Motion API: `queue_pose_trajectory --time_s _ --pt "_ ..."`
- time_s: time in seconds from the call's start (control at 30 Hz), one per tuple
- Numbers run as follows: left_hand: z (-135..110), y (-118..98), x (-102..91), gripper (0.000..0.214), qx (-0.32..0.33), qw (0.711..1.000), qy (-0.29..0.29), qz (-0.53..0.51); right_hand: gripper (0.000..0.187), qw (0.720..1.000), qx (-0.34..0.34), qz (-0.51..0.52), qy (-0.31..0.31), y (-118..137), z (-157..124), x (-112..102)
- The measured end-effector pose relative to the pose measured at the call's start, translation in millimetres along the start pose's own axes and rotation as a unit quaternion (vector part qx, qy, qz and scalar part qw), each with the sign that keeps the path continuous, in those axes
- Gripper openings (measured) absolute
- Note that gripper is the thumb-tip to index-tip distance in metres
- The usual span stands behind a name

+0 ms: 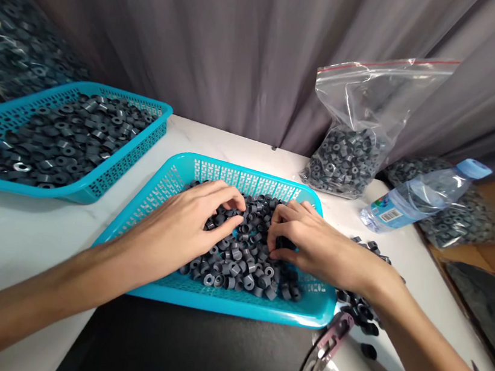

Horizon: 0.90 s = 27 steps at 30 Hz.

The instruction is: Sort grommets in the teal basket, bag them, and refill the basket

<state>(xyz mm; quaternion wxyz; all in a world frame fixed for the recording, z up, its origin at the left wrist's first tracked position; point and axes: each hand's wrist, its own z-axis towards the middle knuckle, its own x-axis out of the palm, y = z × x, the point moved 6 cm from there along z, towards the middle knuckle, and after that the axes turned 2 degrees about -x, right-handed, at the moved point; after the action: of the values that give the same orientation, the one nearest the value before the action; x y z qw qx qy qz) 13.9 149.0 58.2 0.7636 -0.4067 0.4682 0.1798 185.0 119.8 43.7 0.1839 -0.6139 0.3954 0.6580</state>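
A turquoise basket (170,181) in front of me holds a heap of small dark grey ring-shaped parts (237,263). Both my hands are inside it. My left hand (187,226) lies on the heap with its fingers curled, pinching parts at the fingertips. My right hand (313,243) faces it from the right, fingers bent and closed around a few grey parts. The fingertips of the two hands sit close together over the middle of the heap.
A second turquoise basket (106,182) with larger dark rings stands at the left. A zip bag of grey parts (347,156), a plastic water bottle (423,196), loose parts (363,310), small snips (326,348) and a black mat (189,348) lie around.
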Motion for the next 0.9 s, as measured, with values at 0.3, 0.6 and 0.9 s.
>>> queue_pose_trajectory --time_s 0.3,0.6,0.9 --pt "-1 -1 2.1 0.016 0.011 1.0 0.012 -0.021 0.011 0.997 0.043 0.016 -0.059 -6 -6 -20" --pt "-1 -3 -0.9 0.023 -0.002 0.998 -0.004 -0.058 0.008 0.984 0.029 0.158 -0.078 5 -2 -23" --pt "3 -2 -5.8 0.014 -0.038 0.97 0.002 -0.242 0.007 0.97 0.003 0.232 -0.067 14 2 -22"
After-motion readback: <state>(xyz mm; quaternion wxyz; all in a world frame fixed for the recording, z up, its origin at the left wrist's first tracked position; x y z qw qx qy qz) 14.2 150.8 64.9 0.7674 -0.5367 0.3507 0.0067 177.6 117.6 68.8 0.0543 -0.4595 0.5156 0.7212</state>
